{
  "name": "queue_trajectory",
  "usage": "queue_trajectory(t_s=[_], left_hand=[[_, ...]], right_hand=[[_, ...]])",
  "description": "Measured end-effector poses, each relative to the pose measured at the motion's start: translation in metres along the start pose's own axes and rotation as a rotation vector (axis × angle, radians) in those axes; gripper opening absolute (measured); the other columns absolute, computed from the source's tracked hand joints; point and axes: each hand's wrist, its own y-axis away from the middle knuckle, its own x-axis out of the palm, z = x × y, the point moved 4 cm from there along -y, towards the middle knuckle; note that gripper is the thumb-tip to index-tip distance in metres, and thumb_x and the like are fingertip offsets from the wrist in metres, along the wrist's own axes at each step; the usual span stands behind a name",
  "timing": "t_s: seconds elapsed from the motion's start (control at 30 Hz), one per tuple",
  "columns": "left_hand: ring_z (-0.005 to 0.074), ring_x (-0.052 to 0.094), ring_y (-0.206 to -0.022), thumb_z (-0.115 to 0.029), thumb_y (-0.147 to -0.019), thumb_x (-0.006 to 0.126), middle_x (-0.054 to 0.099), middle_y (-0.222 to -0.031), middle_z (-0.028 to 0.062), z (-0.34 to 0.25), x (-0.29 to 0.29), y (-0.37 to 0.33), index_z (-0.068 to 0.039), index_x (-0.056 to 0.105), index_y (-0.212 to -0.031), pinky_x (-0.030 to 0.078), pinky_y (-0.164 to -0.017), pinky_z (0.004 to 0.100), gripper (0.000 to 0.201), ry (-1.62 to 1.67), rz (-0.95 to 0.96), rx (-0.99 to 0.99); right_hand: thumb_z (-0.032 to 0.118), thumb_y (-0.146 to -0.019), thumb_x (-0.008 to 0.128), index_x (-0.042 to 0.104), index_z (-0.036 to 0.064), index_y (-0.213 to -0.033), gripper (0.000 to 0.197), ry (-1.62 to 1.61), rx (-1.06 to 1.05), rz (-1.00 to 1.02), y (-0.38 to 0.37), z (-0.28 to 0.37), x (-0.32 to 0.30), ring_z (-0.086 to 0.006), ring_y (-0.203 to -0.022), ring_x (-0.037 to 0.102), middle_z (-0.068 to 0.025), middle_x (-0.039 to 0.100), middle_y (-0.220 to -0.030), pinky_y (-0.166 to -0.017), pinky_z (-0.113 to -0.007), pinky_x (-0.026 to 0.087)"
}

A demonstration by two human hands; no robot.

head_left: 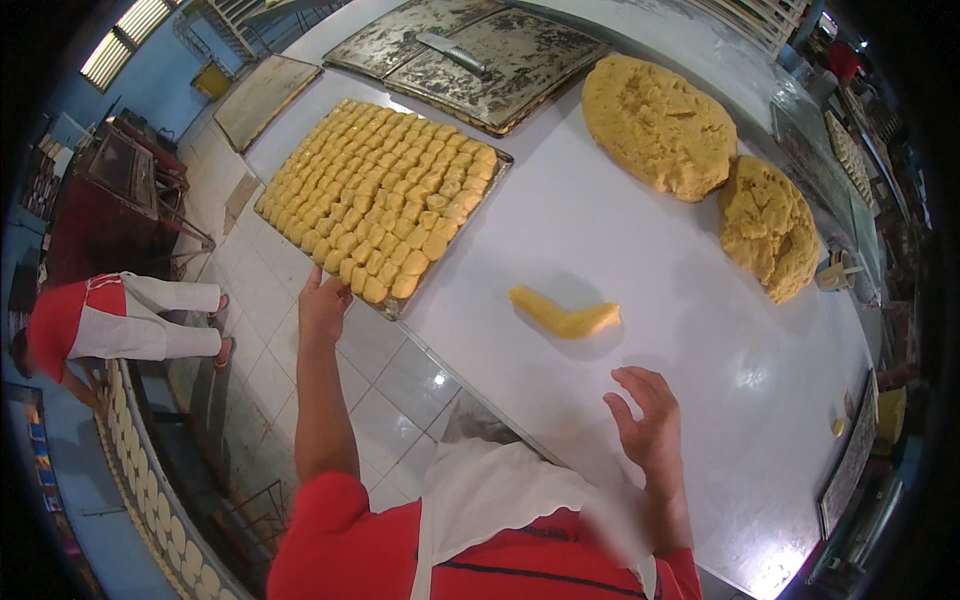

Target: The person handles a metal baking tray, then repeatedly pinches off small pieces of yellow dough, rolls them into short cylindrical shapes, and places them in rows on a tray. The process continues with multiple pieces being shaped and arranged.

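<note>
Head view: the left hand [323,302] is at the rim of a tray [391,309] of close-set yellow dough pieces [385,195], by the bench's [740,400] near edge, toward its left end; whether its bent fingers grip the rim, I cannot tell. Above the bench, the right hand [648,415] is spread, thumb apart from loosely curled fingers, empty, near a bent dough strip [565,315] lying well in from the near edge. Two large dough lumps [660,125] sit toward the far right corner; dark baking sheets [500,70] lie beyond the tray.
</note>
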Motion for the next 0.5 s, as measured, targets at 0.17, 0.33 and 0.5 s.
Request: queue_trajectory(t_s=[0.17,0.33,0.5], left_hand=[[0.0115,0.064,-0.084,0.004,-0.094,0.06,0.07,-0.109,0.0033,-0.026,-0.003,0.023,-0.009,0.038,-0.162,0.051,-0.071,0.0276,0.073,-0.118,-0.01,-0.086],[0.0145,0.068,-0.086,-0.001,-0.097,0.062,0.072,-0.105,0.006,-0.033,-0.009,0.021,-0.006,0.049,-0.155,0.055,-0.074,0.0305,0.06,-0.246,0.03,-0.02],[0.0212,0.07,-0.081,-0.005,-0.098,0.065,0.074,-0.103,0.0129,-0.066,0.014,0.047,-0.002,0.069,-0.129,0.056,-0.075,0.0366,0.031,-0.995,-0.256,0.516]], right_hand=[[0.009,-0.085,0.082,0.074,0.0035,-0.112,0.028,-0.017,0.091,0.051,-0.019,0.033,0.002,-0.0346,-0.101,0.07,-0.0151,0.074,-0.111,-0.086,-0.042,0.058],[0.007,-0.086,0.08,0.074,0.0037,-0.113,0.028,-0.016,0.066,0.038,-0.037,0.046,0.023,-0.0329,-0.098,0.071,-0.0155,0.074,-0.11,-0.082,-0.04,0.058],[0.006,-0.088,0.077,0.074,0.0036,-0.113,0.025,-0.023,0.107,0.034,-0.04,0.041,0.042,-0.0274,-0.088,0.07,-0.014,0.074,-0.103,-0.073,-0.034,0.056]])
